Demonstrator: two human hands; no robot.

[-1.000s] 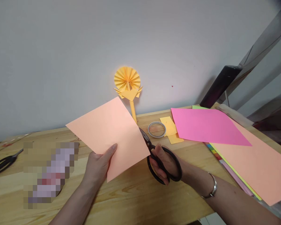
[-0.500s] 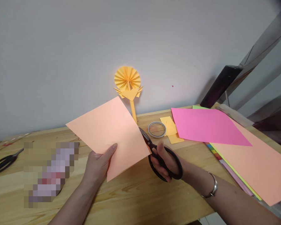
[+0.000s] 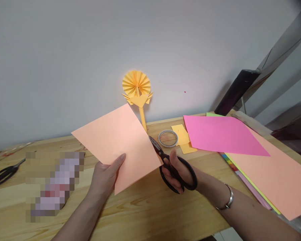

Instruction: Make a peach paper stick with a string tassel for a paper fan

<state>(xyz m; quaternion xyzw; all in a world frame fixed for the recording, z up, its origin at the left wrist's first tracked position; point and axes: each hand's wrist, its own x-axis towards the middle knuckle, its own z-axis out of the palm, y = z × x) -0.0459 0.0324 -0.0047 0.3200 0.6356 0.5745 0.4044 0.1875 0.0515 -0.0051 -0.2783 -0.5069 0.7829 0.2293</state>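
Your left hand (image 3: 106,175) pinches a peach sheet (image 3: 110,137); your right hand (image 3: 182,170) curls round scissors (image 3: 161,154). A flower (image 3: 138,100) is by the back edge of the counter (image 3: 140,214).

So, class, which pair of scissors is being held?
The scissors in the right hand, at the edge of the held peach sheet; the other pair lies on the table, far left.

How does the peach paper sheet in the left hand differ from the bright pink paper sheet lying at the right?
Colour: the peach paper sheet is pale; the bright pink paper sheet is vivid.
Support: the left hand holds up the peach sheet; the pink sheet lies over other coloured sheets.
Both show four corners and a plain surface.
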